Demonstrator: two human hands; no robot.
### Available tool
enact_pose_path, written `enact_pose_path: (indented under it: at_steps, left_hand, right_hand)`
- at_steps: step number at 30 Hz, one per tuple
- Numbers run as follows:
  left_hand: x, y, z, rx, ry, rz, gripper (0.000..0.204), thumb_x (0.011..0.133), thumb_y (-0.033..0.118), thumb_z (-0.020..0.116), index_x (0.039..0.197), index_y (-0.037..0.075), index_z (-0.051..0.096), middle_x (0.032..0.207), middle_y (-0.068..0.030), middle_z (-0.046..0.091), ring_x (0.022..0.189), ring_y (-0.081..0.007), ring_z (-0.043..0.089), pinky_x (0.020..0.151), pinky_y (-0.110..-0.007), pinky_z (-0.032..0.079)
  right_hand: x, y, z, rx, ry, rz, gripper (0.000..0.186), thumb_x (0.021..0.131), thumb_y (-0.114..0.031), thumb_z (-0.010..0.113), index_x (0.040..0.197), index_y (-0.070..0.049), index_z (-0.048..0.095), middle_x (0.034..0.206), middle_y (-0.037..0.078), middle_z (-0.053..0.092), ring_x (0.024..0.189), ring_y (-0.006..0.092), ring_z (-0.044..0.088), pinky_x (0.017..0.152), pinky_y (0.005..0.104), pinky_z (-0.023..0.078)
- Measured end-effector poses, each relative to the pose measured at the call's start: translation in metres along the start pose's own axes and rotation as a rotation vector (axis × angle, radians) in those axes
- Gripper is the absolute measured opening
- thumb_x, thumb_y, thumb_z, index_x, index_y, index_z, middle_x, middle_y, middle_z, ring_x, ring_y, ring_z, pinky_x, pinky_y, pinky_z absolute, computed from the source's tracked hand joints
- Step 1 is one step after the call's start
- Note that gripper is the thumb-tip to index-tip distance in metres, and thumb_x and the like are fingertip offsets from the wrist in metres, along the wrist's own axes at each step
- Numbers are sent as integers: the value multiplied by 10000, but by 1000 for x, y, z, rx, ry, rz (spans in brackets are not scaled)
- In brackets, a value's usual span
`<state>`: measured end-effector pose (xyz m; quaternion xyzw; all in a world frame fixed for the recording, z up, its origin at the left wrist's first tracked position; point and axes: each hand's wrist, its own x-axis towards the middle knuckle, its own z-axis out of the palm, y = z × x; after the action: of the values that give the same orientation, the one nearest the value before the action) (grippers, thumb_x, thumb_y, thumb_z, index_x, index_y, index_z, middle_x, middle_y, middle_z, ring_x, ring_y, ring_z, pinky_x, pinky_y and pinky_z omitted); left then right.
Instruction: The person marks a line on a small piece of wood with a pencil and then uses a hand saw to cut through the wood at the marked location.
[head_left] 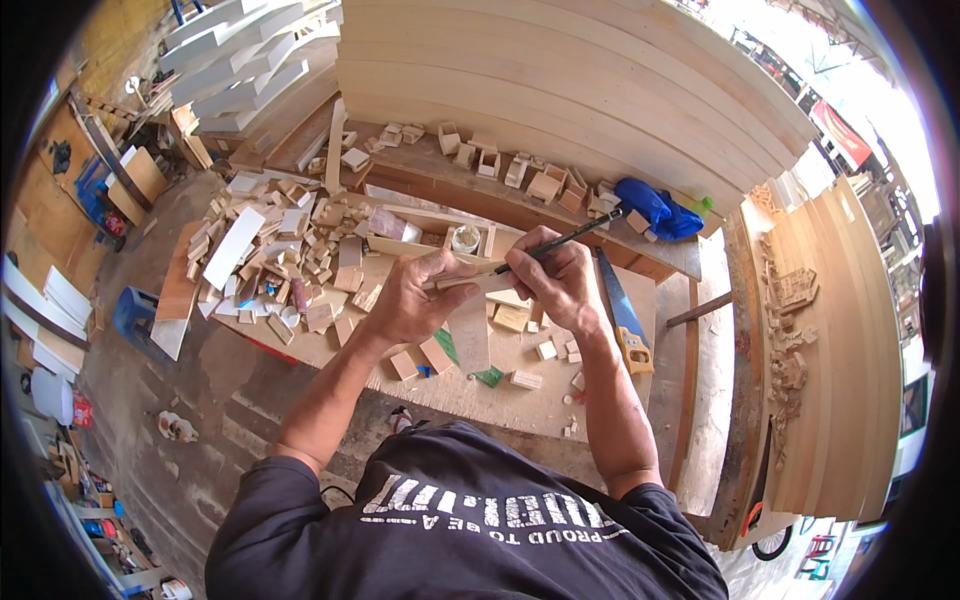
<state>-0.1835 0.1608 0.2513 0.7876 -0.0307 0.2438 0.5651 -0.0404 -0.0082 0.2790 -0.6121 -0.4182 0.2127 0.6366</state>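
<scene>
Above the workbench (450, 390) both my hands are raised close together. My left hand (415, 300) pinches a small, thin piece of pale wood (482, 275) between thumb and fingers. A slim dark pencil (588, 228) is gripped in my right hand (560, 280), its lower end touching or very near the wood. Fingers partly cover the wood, so its full shape is hidden. Beyond the hands stands a small glass jar (465, 238) beside a narrow wooden tray (395, 245). Several small wood blocks (510, 318) lie on the bench below.
A handsaw (622, 305) with a yellow handle lies at the bench's right side. Wood offcuts (275, 250) are heaped on the left. Behind, a shelf holds small wooden boxes (547, 185) and a blue cloth (655, 208). Stacked boards (560, 80) rise at the back.
</scene>
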Motion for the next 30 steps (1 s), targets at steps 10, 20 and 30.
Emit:
enact_pose_path:
  at_steps: [10,20,30]
  left_hand:
    - [13,-13,-3,-3,-39,69,131,855,4,733,975,-21,686,931,-114,729,878,-125,680,784,-285,552]
    - [20,-10,-3,-21,-48,91,137,852,16,743,968,-24,682,934,-121,731,873,-139,690,783,-297,557]
    - [11,-18,-4,-16,-51,64,155,858,25,738,996,-33,697,890,-114,732,828,-123,681,741,-282,559]
  right_hand:
    - [7,2,-2,-89,7,27,155,967,-122,640,903,19,637,693,14,616,570,42,502,499,208,390]
    - [8,-1,-5,-152,13,77,192,963,-170,653,907,12,680,719,-9,644,661,31,541,592,220,454]
    - [8,11,-3,-159,3,62,195,963,-195,648,915,-9,680,704,-10,637,647,41,535,580,239,443]
